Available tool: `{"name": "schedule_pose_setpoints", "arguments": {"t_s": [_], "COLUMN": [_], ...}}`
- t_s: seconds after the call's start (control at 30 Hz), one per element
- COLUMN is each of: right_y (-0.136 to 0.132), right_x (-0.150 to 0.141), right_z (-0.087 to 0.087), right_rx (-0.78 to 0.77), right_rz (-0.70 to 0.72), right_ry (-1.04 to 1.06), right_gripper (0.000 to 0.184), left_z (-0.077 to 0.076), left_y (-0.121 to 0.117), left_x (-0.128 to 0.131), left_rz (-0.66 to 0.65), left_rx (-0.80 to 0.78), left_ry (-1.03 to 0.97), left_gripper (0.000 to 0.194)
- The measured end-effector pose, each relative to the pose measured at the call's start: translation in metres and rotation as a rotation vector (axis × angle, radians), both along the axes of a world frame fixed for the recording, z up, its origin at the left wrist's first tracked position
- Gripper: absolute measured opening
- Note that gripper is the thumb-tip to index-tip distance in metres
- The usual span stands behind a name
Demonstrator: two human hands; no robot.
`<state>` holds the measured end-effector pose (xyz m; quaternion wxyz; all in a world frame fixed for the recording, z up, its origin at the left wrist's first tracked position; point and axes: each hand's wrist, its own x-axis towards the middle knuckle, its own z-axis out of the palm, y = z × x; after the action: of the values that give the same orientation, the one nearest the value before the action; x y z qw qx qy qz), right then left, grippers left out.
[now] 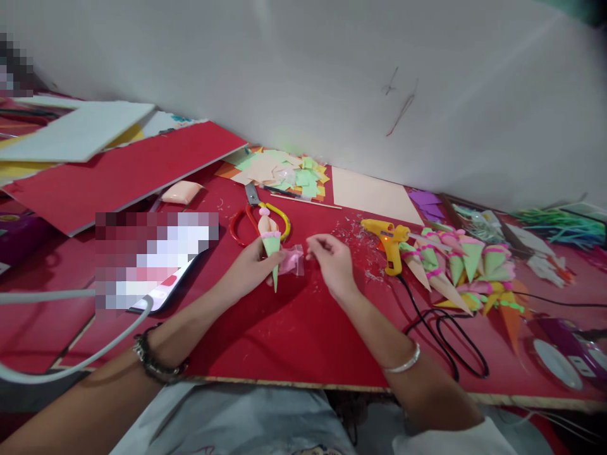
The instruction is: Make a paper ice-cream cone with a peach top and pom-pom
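Note:
My left hand [249,268] grips a small green paper cone [272,253] with a peach and pink top, point down, above the red table [294,328]. A pink piece of ribbon or plastic [291,260] hangs between the cone and my right hand [329,256], whose fingers are pinched at its edge. Red and yellow handled scissors [258,212] lie just behind the cone.
A yellow glue gun [386,240] stands to the right, its black cord [446,328] looping toward the table's front edge. Several finished cones [455,265] are piled further right. Paper scraps [279,170], red and white boards [118,170] and a phone [164,294] lie behind and left.

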<state>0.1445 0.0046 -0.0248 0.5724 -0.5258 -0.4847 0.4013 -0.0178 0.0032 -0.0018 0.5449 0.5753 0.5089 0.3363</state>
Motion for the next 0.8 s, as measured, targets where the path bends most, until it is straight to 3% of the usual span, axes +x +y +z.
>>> {"name": "schedule_pose_setpoints", "arguments": {"t_s": [0.1,0.17,0.37,0.47,0.57,0.7,0.8], "right_y": [0.003,0.003,-0.006,-0.008,-0.007,-0.007,-0.007], "right_x": [0.006,0.007,0.0,0.0,0.001,0.001,0.001], "right_z": [0.003,0.006,0.012,0.011,0.01,0.01,0.01], "right_rx": [-0.018,-0.027,-0.077,-0.092,-0.107,-0.14,-0.176], "right_rz": [-0.128,-0.092,0.103,0.141,0.161,0.166,0.203], "right_ry": [0.362,0.465,0.456,0.488,0.532,0.545,0.555], "right_gripper": [0.009,0.013,0.012,0.008,0.017,0.006,0.013], "left_z": [0.002,0.002,0.002,0.001,0.001,0.001,0.003], "left_y": [0.0,0.0,-0.001,-0.001,-0.001,-0.001,-0.001], "left_x": [0.001,0.001,0.001,0.001,0.001,0.002,0.002], "left_rz": [0.004,0.007,0.0,-0.014,-0.02,-0.011,0.007], "left_rx": [-0.004,-0.009,-0.032,-0.033,-0.039,-0.041,-0.05], "left_ry": [0.029,0.03,-0.009,-0.011,-0.023,-0.029,-0.042], "left_gripper": [0.023,0.024,0.025,0.023,0.022,0.022,0.022]}}
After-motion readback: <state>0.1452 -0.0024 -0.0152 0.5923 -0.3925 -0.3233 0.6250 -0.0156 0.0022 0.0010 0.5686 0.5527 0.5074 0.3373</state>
